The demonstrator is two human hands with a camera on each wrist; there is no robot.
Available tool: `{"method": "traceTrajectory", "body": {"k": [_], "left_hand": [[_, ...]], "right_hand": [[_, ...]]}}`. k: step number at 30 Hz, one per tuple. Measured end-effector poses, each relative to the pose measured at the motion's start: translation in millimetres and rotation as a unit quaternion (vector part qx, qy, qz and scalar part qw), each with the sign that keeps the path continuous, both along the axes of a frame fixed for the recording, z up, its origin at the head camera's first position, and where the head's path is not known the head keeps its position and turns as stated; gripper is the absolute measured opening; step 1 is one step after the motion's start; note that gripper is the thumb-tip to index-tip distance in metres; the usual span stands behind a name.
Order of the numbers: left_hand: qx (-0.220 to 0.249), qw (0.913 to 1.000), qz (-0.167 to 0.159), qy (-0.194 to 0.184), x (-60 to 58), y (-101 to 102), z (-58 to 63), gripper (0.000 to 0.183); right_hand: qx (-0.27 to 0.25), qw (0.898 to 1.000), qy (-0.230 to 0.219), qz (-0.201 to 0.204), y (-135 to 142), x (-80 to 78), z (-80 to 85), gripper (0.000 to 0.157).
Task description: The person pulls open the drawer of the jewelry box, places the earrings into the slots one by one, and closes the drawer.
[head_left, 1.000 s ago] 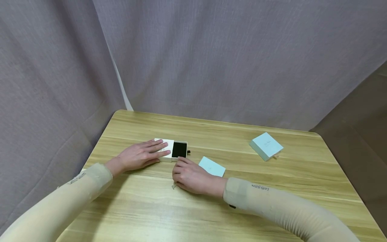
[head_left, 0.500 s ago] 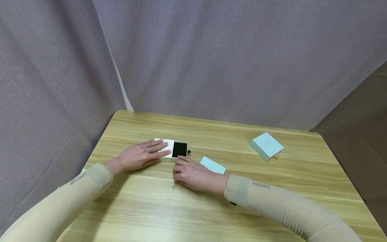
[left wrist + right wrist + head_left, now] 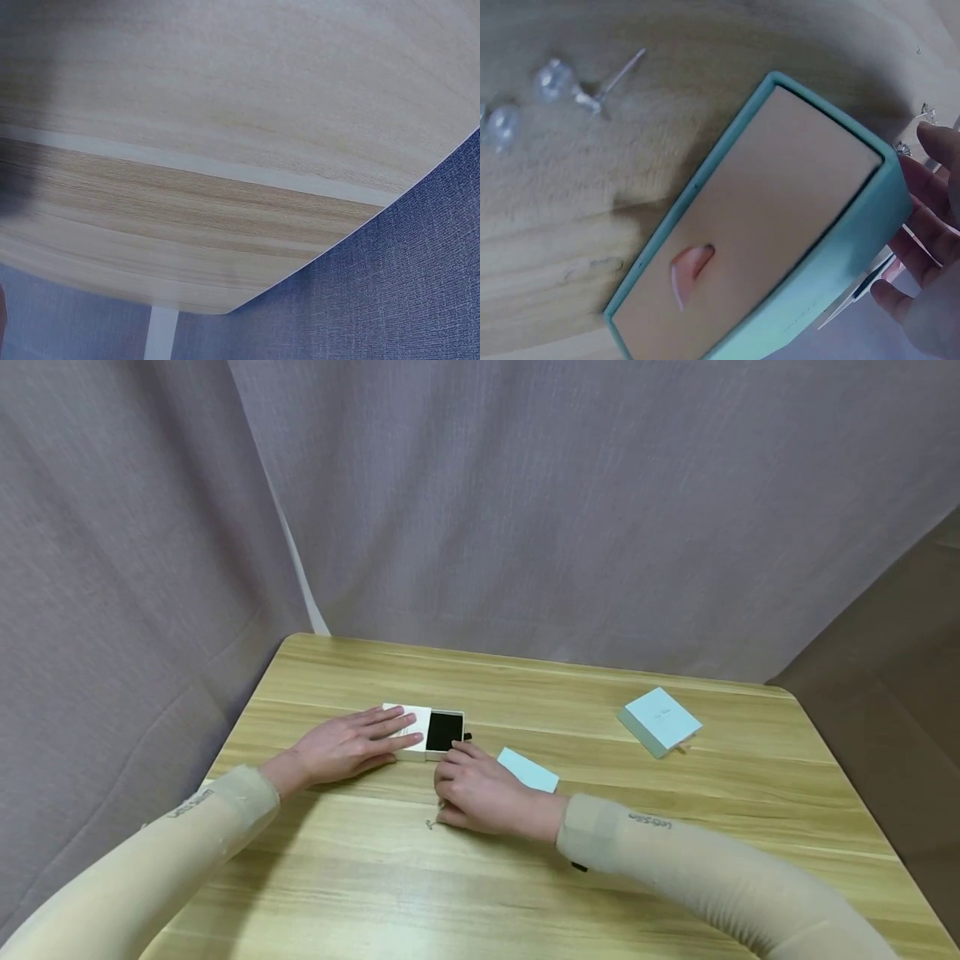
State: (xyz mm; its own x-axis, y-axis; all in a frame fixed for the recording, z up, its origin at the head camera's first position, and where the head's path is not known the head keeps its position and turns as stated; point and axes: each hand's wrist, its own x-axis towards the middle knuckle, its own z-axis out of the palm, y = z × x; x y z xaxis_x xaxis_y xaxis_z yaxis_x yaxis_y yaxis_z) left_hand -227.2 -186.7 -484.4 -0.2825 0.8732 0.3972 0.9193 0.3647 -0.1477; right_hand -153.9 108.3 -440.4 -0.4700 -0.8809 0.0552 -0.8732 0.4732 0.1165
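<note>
Black insert lies in a rectangular white box.

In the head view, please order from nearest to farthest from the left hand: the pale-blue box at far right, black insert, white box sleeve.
1. White box sleeve: under the left hand.
2. Black insert: just right of the sleeve.
3. Pale-blue box: far right, apart from both.

- On the desk, your left hand rests on a sliding box, its tray jutting right.
- A trinket lies just left of your right hand; a second box, behind it.
- A third box sits farther right.
</note>
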Motion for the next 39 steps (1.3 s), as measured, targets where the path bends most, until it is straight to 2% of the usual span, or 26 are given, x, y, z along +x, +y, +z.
{"method": "traceTrajectory", "body": {"k": [15,27,31,39], "left_hand": [[-0.005,0.9999,0.003,-0.008,1.9,1.2,-0.6,0.055],[0.001,1.0000,0.002,-0.007,1.8,0.9,-0.9,0.055],[0.002,1.0000,0.003,-0.009,2.7,0.6,0.4,0.055],[0.001,1.0000,0.004,-0.008,2.1,0.9,2.0,0.056]], "right_hand": [[0.019,1.000,0.014,-0.001,-9.7,-0.2,-4.2,0.019],[0.003,0.998,0.050,0.040,-11.2,-2.9,-6.3,0.010],[0.000,0.999,0.032,0.039,-9.4,-4.2,-6.2,0.007],[-0.033,0.999,-0.040,0.011,-3.2,-6.5,0.1,0.005]]}}
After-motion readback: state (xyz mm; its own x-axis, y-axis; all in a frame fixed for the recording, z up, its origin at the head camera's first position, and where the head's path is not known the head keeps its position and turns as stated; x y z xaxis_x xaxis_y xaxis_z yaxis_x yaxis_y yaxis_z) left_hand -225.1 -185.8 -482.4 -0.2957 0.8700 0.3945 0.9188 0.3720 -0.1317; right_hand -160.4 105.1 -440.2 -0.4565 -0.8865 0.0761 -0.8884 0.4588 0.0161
